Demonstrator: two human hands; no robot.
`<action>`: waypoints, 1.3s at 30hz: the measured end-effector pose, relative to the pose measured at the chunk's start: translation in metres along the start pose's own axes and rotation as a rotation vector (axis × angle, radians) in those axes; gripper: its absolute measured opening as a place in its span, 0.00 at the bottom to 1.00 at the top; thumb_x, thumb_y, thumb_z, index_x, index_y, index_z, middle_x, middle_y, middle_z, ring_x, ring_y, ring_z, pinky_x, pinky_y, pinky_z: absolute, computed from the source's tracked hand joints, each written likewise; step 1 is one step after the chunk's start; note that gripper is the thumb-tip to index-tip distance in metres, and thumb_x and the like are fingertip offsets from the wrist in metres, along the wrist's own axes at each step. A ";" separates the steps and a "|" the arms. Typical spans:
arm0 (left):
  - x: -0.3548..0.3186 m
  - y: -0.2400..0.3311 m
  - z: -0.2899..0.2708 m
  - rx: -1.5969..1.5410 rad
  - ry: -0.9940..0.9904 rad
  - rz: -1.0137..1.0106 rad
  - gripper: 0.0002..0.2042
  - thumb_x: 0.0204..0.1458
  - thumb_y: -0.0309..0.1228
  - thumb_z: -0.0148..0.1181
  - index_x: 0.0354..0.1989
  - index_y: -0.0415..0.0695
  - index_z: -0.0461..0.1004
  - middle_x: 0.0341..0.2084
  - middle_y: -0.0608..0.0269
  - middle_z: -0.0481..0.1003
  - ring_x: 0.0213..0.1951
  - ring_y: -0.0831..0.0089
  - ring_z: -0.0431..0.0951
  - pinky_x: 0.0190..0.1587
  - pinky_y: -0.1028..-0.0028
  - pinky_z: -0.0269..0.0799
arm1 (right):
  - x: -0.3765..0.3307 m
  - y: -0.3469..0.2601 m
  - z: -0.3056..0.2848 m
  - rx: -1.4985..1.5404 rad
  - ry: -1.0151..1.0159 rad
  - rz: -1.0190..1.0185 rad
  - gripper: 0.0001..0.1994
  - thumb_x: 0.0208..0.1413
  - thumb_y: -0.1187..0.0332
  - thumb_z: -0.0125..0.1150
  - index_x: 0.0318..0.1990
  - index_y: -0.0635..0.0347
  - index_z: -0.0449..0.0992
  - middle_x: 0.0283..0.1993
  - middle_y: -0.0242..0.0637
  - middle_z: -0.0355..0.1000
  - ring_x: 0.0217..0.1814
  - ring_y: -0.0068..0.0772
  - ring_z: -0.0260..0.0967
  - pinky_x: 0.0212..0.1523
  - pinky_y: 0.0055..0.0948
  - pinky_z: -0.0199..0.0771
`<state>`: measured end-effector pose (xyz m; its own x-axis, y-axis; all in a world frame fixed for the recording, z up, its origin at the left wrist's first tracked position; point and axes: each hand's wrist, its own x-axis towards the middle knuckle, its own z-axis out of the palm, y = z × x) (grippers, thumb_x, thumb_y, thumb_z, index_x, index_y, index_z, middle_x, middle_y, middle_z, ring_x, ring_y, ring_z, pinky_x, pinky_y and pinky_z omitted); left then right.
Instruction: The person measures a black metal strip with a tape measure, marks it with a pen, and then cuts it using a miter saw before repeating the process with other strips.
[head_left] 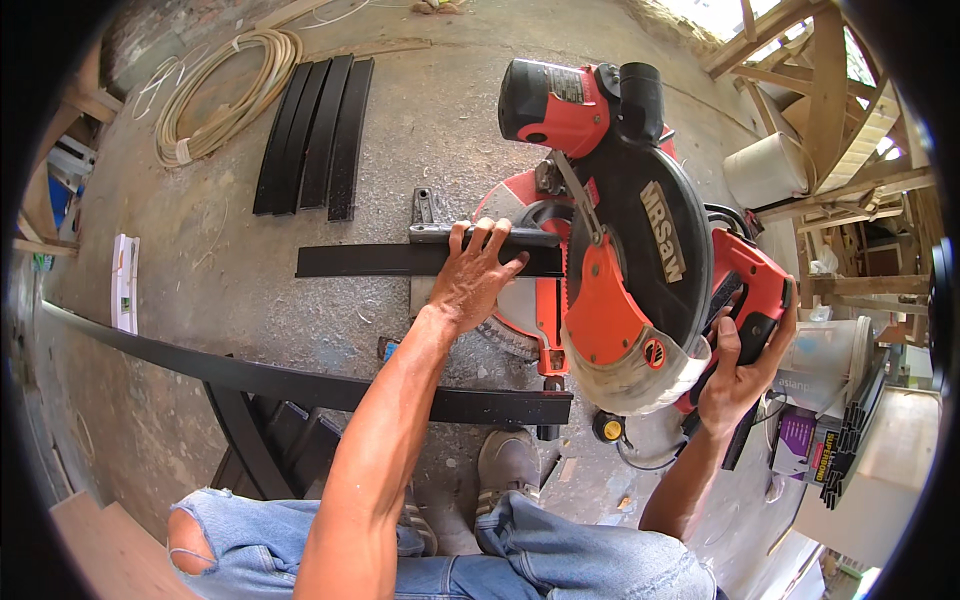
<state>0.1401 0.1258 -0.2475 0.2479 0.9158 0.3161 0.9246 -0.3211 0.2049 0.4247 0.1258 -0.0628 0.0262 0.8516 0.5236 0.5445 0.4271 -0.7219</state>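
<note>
My left hand point(478, 275) presses a short black profile strip point(360, 261) against the metal fence point(440, 233) of a red and black miter saw point(640, 240), fingers over the strip and fence. The strip's right end reaches in beside the blade area. Around the saw's red and black handle point(752, 290) my right hand point(742, 375) is wrapped, its thumb on the near side. A guard with a pale, worn lower edge point(635, 375) hangs in front of the saw head. Whether the blade turns I cannot tell.
Several cut black strips point(318, 135) lie at the back left beside a coiled hose point(235, 90). A long black profile point(290, 385) crosses in front of my legs. White buckets point(768, 168), a purple box point(795, 440) and wooden framing point(830, 100) stand at the right.
</note>
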 end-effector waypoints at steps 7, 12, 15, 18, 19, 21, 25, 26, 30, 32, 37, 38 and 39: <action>-0.001 0.000 0.001 0.021 -0.033 -0.006 0.21 0.49 0.35 0.70 0.55 0.59 0.80 0.62 0.55 0.60 0.67 0.57 0.56 0.65 0.50 0.47 | -0.006 0.006 -0.001 -0.046 0.006 -0.006 0.35 0.63 0.69 0.61 0.74 0.67 0.52 0.70 0.47 0.59 0.65 0.34 0.64 0.65 0.32 0.64; 0.001 0.001 -0.001 0.020 -0.030 0.011 0.21 0.49 0.36 0.70 0.55 0.59 0.80 0.62 0.55 0.60 0.67 0.57 0.56 0.65 0.50 0.47 | -0.007 0.006 -0.006 -0.021 0.010 0.034 0.35 0.66 0.68 0.59 0.75 0.67 0.51 0.64 0.46 0.65 0.55 0.30 0.68 0.57 0.30 0.69; -0.001 -0.002 -0.003 0.019 -0.041 0.012 0.22 0.50 0.36 0.69 0.56 0.59 0.79 0.61 0.54 0.60 0.66 0.56 0.56 0.64 0.50 0.47 | -0.007 -0.001 -0.005 -0.040 -0.037 0.121 0.32 0.66 0.70 0.58 0.73 0.66 0.52 0.56 0.45 0.69 0.50 0.28 0.69 0.53 0.29 0.71; -0.001 -0.004 -0.002 0.005 -0.033 0.022 0.22 0.50 0.36 0.69 0.56 0.58 0.78 0.61 0.54 0.60 0.66 0.56 0.56 0.64 0.51 0.48 | 0.001 -0.002 -0.007 -0.173 -0.042 0.002 0.28 0.65 0.72 0.59 0.69 0.65 0.56 0.50 0.44 0.71 0.45 0.27 0.70 0.50 0.27 0.72; -0.001 -0.004 -0.002 -0.012 -0.024 0.031 0.22 0.50 0.37 0.69 0.56 0.57 0.78 0.61 0.54 0.60 0.66 0.56 0.56 0.64 0.51 0.48 | 0.006 -0.012 -0.009 -0.124 -0.068 0.055 0.26 0.63 0.73 0.60 0.65 0.64 0.58 0.49 0.44 0.71 0.43 0.26 0.70 0.48 0.25 0.72; -0.002 -0.004 -0.003 -0.018 -0.028 0.030 0.22 0.51 0.37 0.69 0.56 0.57 0.78 0.61 0.54 0.60 0.66 0.56 0.56 0.64 0.51 0.49 | 0.012 -0.020 -0.012 -0.074 -0.092 0.108 0.23 0.62 0.74 0.61 0.61 0.63 0.59 0.48 0.44 0.71 0.41 0.25 0.70 0.47 0.24 0.73; 0.000 -0.004 -0.012 -0.043 -0.079 0.015 0.21 0.52 0.39 0.67 0.56 0.55 0.78 0.61 0.54 0.59 0.66 0.55 0.56 0.64 0.51 0.48 | 0.019 -0.021 -0.004 -0.057 -0.042 0.181 0.23 0.54 0.82 0.57 0.57 0.62 0.60 0.44 0.42 0.72 0.37 0.24 0.70 0.43 0.25 0.74; 0.000 -0.004 -0.011 -0.047 -0.078 0.019 0.21 0.52 0.39 0.67 0.56 0.55 0.78 0.61 0.54 0.59 0.66 0.55 0.56 0.64 0.51 0.48 | 0.019 -0.022 0.001 0.030 0.031 0.221 0.24 0.51 0.84 0.55 0.57 0.62 0.60 0.42 0.41 0.72 0.36 0.25 0.70 0.42 0.26 0.75; -0.001 -0.004 -0.005 -0.032 -0.050 0.028 0.20 0.54 0.40 0.67 0.56 0.56 0.78 0.63 0.54 0.59 0.67 0.57 0.55 0.68 0.49 0.46 | 0.024 -0.025 0.003 0.245 -0.041 0.322 0.17 0.58 0.72 0.54 0.55 0.64 0.65 0.36 0.38 0.73 0.32 0.25 0.70 0.35 0.25 0.73; -0.002 -0.005 -0.003 -0.009 -0.054 0.020 0.21 0.53 0.41 0.67 0.56 0.56 0.78 0.62 0.55 0.59 0.67 0.57 0.55 0.68 0.49 0.46 | 0.027 -0.025 0.001 0.401 -0.036 0.470 0.16 0.62 0.61 0.53 0.52 0.63 0.70 0.33 0.37 0.74 0.30 0.25 0.70 0.34 0.24 0.72; 0.000 -0.002 -0.002 -0.025 -0.015 0.015 0.20 0.51 0.39 0.69 0.55 0.55 0.79 0.60 0.56 0.62 0.66 0.58 0.57 0.64 0.52 0.48 | 0.033 -0.027 -0.001 0.472 -0.044 0.607 0.32 0.69 0.38 0.43 0.50 0.62 0.77 0.27 0.36 0.74 0.24 0.26 0.68 0.28 0.24 0.70; 0.001 -0.001 -0.003 -0.025 -0.011 0.016 0.20 0.51 0.39 0.69 0.55 0.55 0.79 0.60 0.56 0.62 0.66 0.58 0.57 0.64 0.52 0.48 | 0.035 -0.027 -0.002 0.472 -0.044 0.603 0.32 0.69 0.38 0.43 0.50 0.62 0.77 0.27 0.36 0.74 0.24 0.26 0.68 0.28 0.24 0.70; 0.001 -0.001 -0.004 -0.023 -0.023 0.012 0.20 0.51 0.39 0.69 0.55 0.55 0.79 0.60 0.56 0.62 0.65 0.58 0.57 0.64 0.52 0.48 | 0.036 -0.026 -0.002 0.498 -0.060 0.621 0.32 0.70 0.39 0.42 0.56 0.63 0.75 0.28 0.36 0.75 0.24 0.26 0.69 0.28 0.25 0.71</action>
<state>0.1376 0.1257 -0.2435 0.2660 0.9169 0.2976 0.9146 -0.3376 0.2227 0.4130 0.1446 -0.0239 0.1493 0.9873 -0.0551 0.0062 -0.0567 -0.9984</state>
